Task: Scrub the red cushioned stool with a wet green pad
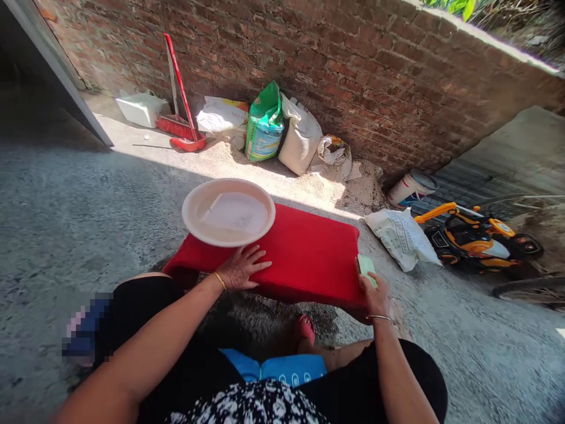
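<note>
A red cloth (315, 250) covers a low bench or table in front of my knees, its near edge hanging down. My left hand (242, 269) lies flat on the cloth with fingers spread, just below a pale basin (188, 227). The round basin stands on the bench's left end and holds cloudy water. At the right end, my right hand (377, 294) grips a pale green block (366, 266), perhaps soap or a sponge, against the cloth's side edge. My fingers partly hide the block, so its kind cannot be told.
Along the brick wall (375, 88) stand a red broom (180, 82) and dustpan (189, 143), a white box (143, 109), a green bag (265, 123) and a pale sack (300, 138). Rightward are a bucket (410, 188), a white sack (404, 235) and a toy digger (477, 235).
</note>
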A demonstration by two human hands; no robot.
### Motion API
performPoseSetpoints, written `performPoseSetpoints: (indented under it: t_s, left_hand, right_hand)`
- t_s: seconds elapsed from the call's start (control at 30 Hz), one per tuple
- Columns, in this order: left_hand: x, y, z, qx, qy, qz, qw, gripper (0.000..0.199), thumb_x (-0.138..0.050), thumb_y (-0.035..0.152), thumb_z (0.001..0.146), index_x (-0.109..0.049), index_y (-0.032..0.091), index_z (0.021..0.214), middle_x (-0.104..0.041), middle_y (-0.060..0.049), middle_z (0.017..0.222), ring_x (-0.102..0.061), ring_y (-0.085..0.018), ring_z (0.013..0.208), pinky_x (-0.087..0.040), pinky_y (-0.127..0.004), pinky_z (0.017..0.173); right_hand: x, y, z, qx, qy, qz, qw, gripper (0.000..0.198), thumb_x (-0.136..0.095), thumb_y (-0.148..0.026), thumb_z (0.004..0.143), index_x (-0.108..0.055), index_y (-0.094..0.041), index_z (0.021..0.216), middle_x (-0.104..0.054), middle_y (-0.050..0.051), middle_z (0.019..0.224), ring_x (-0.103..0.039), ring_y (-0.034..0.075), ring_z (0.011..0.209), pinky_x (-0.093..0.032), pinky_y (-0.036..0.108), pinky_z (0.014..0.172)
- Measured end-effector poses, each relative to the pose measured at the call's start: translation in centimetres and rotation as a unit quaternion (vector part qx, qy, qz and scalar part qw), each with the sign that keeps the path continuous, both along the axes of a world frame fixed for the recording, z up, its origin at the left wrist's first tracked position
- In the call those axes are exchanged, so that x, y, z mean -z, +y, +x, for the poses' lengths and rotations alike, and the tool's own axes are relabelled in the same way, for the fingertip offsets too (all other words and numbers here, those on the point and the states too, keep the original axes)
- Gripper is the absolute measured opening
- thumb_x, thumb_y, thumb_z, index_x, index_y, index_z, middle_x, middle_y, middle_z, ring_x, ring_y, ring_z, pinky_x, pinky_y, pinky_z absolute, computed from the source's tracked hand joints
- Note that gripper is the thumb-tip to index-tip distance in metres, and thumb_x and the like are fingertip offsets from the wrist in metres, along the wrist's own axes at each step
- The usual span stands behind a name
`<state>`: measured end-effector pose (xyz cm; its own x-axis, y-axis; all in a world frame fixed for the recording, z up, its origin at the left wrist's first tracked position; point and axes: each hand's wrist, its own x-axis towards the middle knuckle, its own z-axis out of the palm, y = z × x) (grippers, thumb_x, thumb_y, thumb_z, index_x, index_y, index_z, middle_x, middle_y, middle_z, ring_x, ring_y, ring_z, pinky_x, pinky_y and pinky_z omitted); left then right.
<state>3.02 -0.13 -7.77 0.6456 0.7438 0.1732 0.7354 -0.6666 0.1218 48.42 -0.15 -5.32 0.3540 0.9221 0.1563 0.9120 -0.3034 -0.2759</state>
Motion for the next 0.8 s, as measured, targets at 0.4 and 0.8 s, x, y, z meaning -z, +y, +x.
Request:
performPoseSetpoints:
  t_s: [0.4,0.8]
  left_hand:
    - [0.5,-0.2,-0.2,-0.014,0.008,0.009,1.000,0.075,-0.069,0.051,0.069,-0.043,0.036,0.137,-0.042,-0.007,0.145,-0.030,-0.031,0.136,-0.012,-0.052,0.112]
    - [0.7,-0.4,-0.3,-0.020,0.036,0.023,0.999,0.074,-0.065,0.052,0.072,-0.040,0.034,0.140,-0.041,-0.008,0.147,-0.030,-0.031,0.136,-0.010,-0.050,0.112]
  right_hand:
    - [0.5,0.3,-9.7,-0.181,-0.014,-0.011,0.983,0.042,-0.051,-0.047,0.084,-0.060,-0.025,0.119,-0.053,0.011,0.109,-0.056,0.023,0.096,-0.046,0.035,0.083]
    - [-2.1,-1.6,-2.8,-0.002,0.022,-0.058,0.998,0.054,-0.049,-0.052,0.084,-0.056,-0.019,0.126,-0.056,0.015,0.110,-0.053,0.027,0.108,-0.042,0.038,0.088]
